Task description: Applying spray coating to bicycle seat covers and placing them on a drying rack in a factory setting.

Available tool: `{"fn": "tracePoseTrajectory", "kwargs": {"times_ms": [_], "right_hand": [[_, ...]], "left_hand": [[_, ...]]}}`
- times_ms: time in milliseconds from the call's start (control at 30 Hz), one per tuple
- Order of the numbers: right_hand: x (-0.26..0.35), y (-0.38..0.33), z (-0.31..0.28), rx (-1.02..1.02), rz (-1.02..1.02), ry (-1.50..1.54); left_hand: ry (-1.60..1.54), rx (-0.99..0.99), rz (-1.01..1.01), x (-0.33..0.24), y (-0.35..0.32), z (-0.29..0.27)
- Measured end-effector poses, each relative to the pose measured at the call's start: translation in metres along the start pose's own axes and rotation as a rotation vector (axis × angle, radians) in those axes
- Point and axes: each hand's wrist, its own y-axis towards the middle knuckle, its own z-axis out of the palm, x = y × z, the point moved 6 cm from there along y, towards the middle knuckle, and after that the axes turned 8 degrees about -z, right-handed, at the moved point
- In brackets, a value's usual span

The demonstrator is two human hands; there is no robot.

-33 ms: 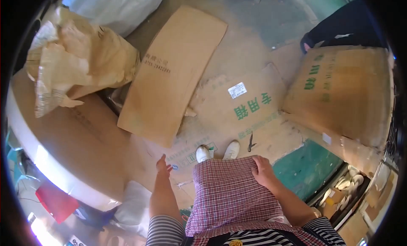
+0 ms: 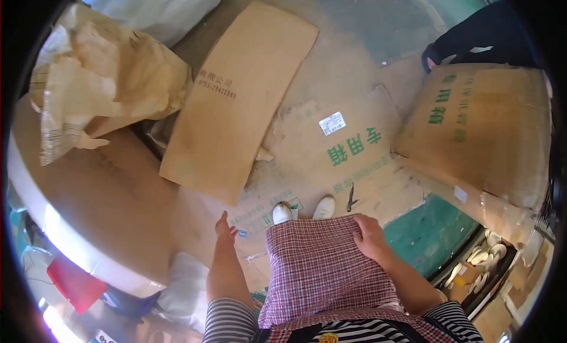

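My left hand [image 2: 225,228] hangs in the air with its fingers apart and nothing in it. It is just short of the lower end of a long flat cardboard piece [image 2: 248,89]. My right hand [image 2: 371,236] is closed on the upper right edge of the red and white checked apron [image 2: 325,260] I wear. Its thumb and some fingertips are partly hidden. Under the apron's edge, my white shoes [image 2: 282,213] stand on a large flattened cardboard sheet [image 2: 307,160] with green print and a white label [image 2: 332,124].
At the far left a crumpled tan paper sack [image 2: 112,77] leans by a round, white-rimmed table [image 2: 77,236]. A big cardboard box [image 2: 478,124] stands at the right, a dark-sleeved person [image 2: 478,36] behind it. Lower right, a crate holds pale pieces [image 2: 487,254]. A dark slim object [image 2: 351,197] lies near my shoes.
The view has shifted very slightly. Both hands keep nearly the same places, the right still on the apron's edge. The person behind the box has barely moved.
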Motion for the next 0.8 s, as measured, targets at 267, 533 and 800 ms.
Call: {"fn": "tracePoseTrajectory", "kwargs": {"times_ms": [267,533,800], "right_hand": [[0.003,0.058,-0.028,-0.056,-0.074,0.068],[-0.009,0.032,-0.022,-0.068,0.030,0.100],[0.226,0.022,-0.254,-0.554,-0.501,0.282]], "left_hand": [[-0.580,0.272,0.095,-0.070,0.105,0.040],[-0.528,0.459,0.417,-0.095,-0.103,0.075],[-0.300,0.403,0.982,-0.179,-0.507,0.034]]}}
